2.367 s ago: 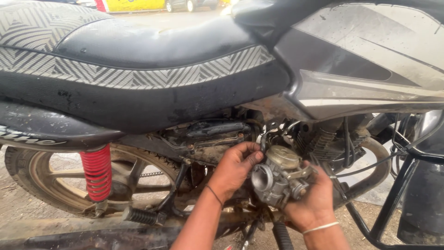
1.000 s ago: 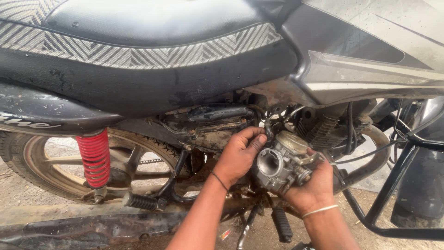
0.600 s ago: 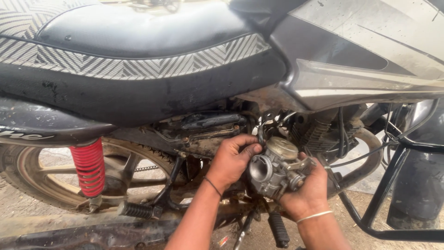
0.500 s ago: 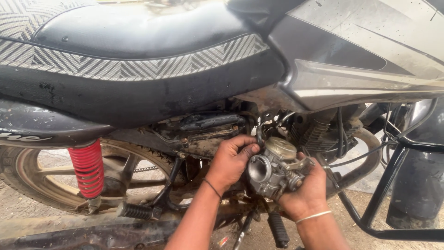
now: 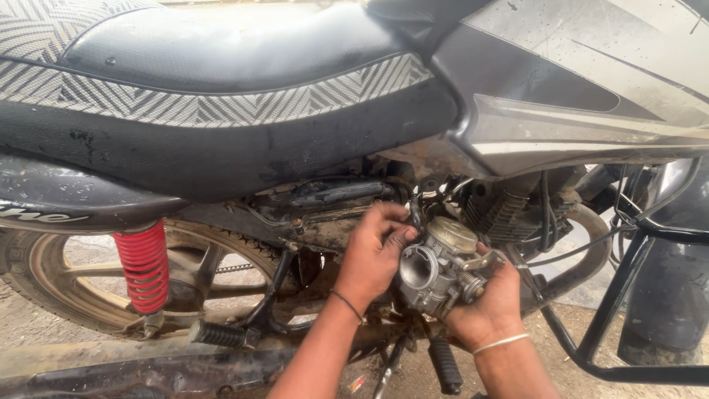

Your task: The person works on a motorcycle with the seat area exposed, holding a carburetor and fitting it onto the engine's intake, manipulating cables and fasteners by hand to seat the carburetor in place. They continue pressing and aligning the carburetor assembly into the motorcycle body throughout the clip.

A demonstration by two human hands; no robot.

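A person's two hands hold a grey metal carburettor point(image 5: 443, 264) beside a motorcycle's engine point(image 5: 509, 214), below the seat point(image 5: 221, 96). The left hand point(image 5: 373, 255) grips its open round mouth side; the right hand point(image 5: 487, 307) cups it from beneath. A red spring point(image 5: 144, 267) stands by the rear wheel point(image 5: 66, 284).
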